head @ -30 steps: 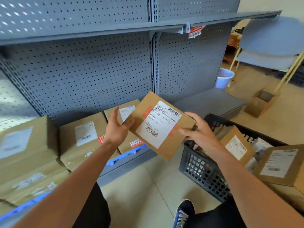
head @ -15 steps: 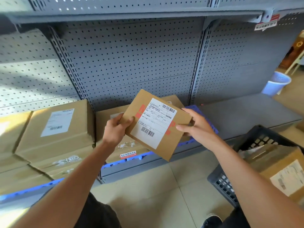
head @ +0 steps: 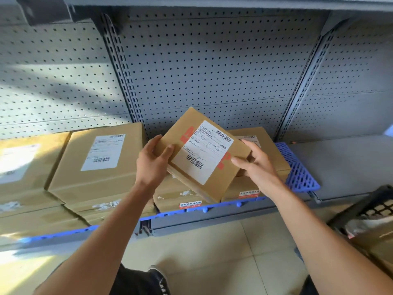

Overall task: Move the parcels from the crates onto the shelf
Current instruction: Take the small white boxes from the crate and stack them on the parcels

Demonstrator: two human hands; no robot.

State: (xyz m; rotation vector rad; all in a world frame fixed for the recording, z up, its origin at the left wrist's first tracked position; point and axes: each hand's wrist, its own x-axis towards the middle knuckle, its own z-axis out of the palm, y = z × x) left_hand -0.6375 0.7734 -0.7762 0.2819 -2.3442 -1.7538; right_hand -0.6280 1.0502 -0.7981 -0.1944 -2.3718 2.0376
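Note:
A flat brown parcel (head: 221, 177) with a white label and red print is tilted just above the parcels lying on the bottom shelf. My left hand (head: 152, 165) grips its left edge, thumb on top. My right hand (head: 257, 167) holds its right edge with thumb and fingers. Under it lie two low parcels (head: 268, 150) on a blue plastic mat (head: 299, 173). A taller parcel (head: 97, 167) stands to the left, with more parcels (head: 23, 167) beyond it. The black crate (head: 374, 207) shows at the right edge, with a parcel inside.
The grey shelf base (head: 344, 162) stretches bare to the right of the blue mat. A perforated grey back panel (head: 212, 71) rises behind, and an upper shelf (head: 212, 3) hangs overhead. Beige floor tiles (head: 223, 262) lie below, with my shoe near the bottom.
Both hands have carried the flat parcel forward and down over the shelved parcels. My view has swung left toward the shelf, so the crate now sits at the right edge.

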